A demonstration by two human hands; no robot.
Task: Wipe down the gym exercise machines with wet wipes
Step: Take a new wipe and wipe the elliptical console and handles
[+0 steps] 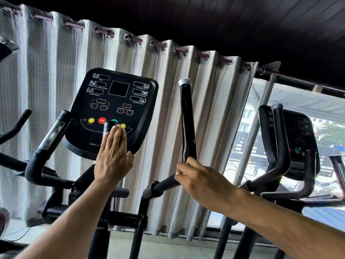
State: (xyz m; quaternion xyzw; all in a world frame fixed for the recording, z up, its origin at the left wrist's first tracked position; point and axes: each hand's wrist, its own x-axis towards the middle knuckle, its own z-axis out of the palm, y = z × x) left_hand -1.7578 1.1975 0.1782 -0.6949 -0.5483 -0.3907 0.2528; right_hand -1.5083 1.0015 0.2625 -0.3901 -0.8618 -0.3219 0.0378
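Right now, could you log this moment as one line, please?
left hand: flat on console | right hand: grips handlebar | wipe: unseen

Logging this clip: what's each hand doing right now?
Left hand: open, straight fingers against the small grip in front of the console; no wipe visible.
Right hand: curled round the bend of the handlebar; wipe cannot be told.

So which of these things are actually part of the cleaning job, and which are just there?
Part of the job:
- console, left hand flat against it
- upright handlebar, right hand gripping its base
- no wipe is visible in either hand

Just there:
- curtain
- neighbouring machine
- window
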